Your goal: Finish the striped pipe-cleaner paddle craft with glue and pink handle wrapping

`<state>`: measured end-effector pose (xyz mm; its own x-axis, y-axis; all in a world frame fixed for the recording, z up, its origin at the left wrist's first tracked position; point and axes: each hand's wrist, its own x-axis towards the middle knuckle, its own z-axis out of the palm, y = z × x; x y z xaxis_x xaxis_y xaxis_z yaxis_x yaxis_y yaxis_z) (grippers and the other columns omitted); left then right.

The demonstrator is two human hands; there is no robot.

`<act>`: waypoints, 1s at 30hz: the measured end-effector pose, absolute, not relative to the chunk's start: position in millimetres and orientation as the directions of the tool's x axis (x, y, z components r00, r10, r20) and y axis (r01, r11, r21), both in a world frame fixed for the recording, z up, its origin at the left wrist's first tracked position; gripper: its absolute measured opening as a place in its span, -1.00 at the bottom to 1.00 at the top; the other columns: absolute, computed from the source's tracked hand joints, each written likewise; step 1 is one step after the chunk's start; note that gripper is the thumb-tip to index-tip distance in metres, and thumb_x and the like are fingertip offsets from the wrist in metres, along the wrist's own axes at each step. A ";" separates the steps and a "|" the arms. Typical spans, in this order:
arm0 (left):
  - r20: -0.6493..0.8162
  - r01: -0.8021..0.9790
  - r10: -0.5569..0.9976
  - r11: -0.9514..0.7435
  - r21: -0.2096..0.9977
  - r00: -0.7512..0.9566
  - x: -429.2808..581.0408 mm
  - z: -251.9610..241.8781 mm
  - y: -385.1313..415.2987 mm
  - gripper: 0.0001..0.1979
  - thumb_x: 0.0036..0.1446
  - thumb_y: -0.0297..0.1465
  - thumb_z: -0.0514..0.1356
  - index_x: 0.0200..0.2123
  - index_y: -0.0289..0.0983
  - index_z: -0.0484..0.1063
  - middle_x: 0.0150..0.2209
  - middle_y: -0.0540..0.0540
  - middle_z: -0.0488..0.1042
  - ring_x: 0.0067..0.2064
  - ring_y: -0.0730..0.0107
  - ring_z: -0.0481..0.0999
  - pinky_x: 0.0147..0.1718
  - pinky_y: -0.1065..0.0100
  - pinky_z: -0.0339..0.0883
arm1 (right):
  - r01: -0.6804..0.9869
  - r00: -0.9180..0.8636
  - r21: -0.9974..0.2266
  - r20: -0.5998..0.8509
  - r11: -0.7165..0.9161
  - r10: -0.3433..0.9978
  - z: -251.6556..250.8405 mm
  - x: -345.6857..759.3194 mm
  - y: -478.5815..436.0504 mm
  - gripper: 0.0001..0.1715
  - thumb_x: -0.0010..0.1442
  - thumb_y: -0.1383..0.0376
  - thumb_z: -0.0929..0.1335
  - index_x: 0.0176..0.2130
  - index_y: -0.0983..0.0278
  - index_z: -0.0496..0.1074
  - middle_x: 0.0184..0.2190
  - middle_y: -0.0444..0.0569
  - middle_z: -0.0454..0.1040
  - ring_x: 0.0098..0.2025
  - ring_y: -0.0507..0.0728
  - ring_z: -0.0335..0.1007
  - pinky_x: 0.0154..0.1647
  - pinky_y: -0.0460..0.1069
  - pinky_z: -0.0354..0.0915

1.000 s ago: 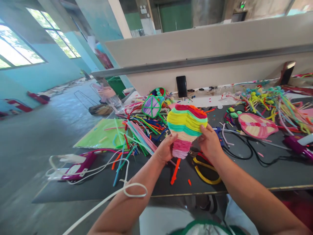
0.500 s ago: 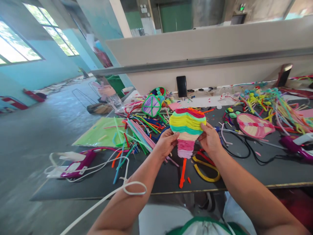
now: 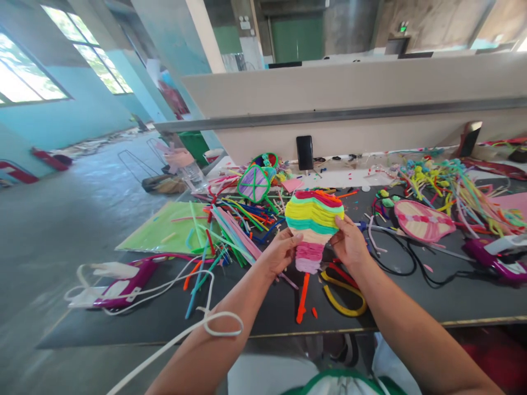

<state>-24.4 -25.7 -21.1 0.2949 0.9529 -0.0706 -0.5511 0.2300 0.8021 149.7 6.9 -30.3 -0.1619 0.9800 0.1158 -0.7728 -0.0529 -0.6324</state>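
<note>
Both hands hold up a fan-shaped craft piece (image 3: 315, 225) covered in striped pipe cleaners of red, mint, yellow, teal, peach and pink. My left hand (image 3: 284, 249) pinches its lower left edge, thumb on the front. At its right edge, my right hand (image 3: 348, 238) grips with the thumb in front and fingers behind. Below it on the dark table lie an orange pipe-cleaner stick (image 3: 302, 302) and scissors with yellow and red handles (image 3: 346, 310). Whether the orange stick joins the piece cannot be made out.
Bundled pipe cleaners (image 3: 234, 230) and a green sheet (image 3: 164, 225) lie to the left. A purple glue gun (image 3: 132, 280) with white cable sits front left; another purple tool (image 3: 494, 260) is at right. A pink oval craft piece (image 3: 424, 219) and a phone (image 3: 305, 152) stand farther back.
The view has tilted slightly, so everything sits a little lower in the picture. Both hands keep hold of the striped craft piece, which is hardly shifted.
</note>
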 end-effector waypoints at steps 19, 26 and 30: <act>-0.060 -0.645 0.984 0.155 0.748 0.166 -81.6 -1.0 -14.0 -0.59 0.09 -0.28 0.22 0.01 -0.32 0.44 -0.14 -0.20 0.58 -0.10 0.08 0.57 -0.05 0.11 0.40 | -0.679 -0.439 -0.662 0.019 -0.317 0.899 -20.8 134.6 -21.1 -0.63 0.03 0.36 0.42 -0.10 0.21 0.50 -0.16 -0.04 0.60 -0.05 0.23 0.50 -0.01 0.13 0.40; -0.152 -0.509 0.976 0.210 0.835 0.154 -76.5 -2.0 -20.3 -0.60 -0.07 -0.45 0.35 -0.08 -0.31 0.50 -0.23 -0.21 0.61 -0.24 0.16 0.61 -0.20 0.23 0.47 | -0.608 -0.509 -0.719 0.028 -0.337 0.860 -25.4 134.0 -23.5 -0.61 -0.03 0.38 0.44 -0.13 0.22 0.53 -0.20 -0.01 0.61 -0.15 0.24 0.55 -0.09 0.12 0.43; -0.232 -0.484 0.968 0.250 0.838 0.099 -70.6 -7.3 -18.9 -0.67 -0.15 -0.48 0.40 -0.23 -0.33 0.53 -0.32 -0.16 0.62 -0.30 0.20 0.62 -0.24 0.25 0.50 | -0.618 -0.481 -0.712 0.008 -0.332 0.877 -27.1 134.4 -21.5 -0.63 -0.03 0.39 0.44 -0.15 0.19 0.54 -0.21 -0.05 0.61 -0.13 0.22 0.54 -0.07 0.10 0.42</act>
<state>-70.6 -18.9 -7.3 0.0992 0.9677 -0.2318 -0.4842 0.2505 0.8383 134.4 -21.5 -27.1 -0.4809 0.8767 0.0084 -0.6181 -0.3322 -0.7124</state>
